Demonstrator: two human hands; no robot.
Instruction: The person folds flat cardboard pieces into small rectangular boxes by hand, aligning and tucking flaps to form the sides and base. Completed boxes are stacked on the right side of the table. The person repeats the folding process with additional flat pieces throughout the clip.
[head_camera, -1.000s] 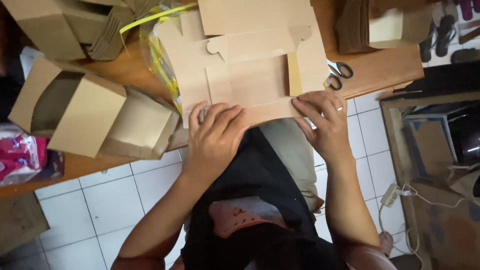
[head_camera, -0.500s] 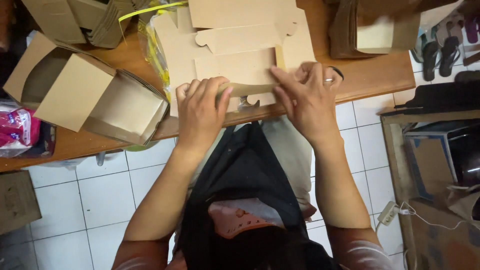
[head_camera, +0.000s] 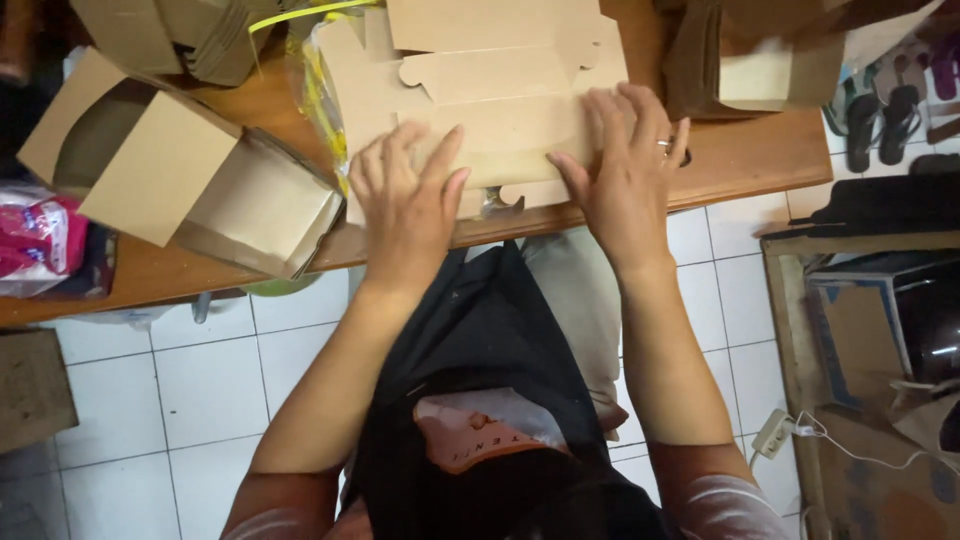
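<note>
Change since earlier frames: my hands have slid up from the near edge of the flat cardboard blank (head_camera: 500, 120) onto its middle panel, and they now lie further apart.
Left hand (head_camera: 410, 205): centre of the frame, palm down on the blank's lower left part; my fingers are spread wide and flat, gripping nothing.
Right hand (head_camera: 625, 170): right of centre, palm down on the blank's right part; fingers splayed and pressed flat, a ring on one finger, holding nothing.
Flat cardboard blank: upper centre of the frame, lying unfolded on the wooden table (head_camera: 760, 160), its tabbed lower edge near the table's near edge.
Folded cardboard box (head_camera: 170, 170): left of the frame, on the table, open and tilted, just beside my left hand.
Plastic wrapping with yellow band (head_camera: 310, 80): upper centre-left, between the folded box and the blank.
Stack of cardboard (head_camera: 770, 60): upper right, on the table.
Pink packet (head_camera: 35, 235): far left edge.
White tiled floor (head_camera: 200, 390): lower left, below the table.
Sandals (head_camera: 885, 110): upper right, on the floor.
</note>
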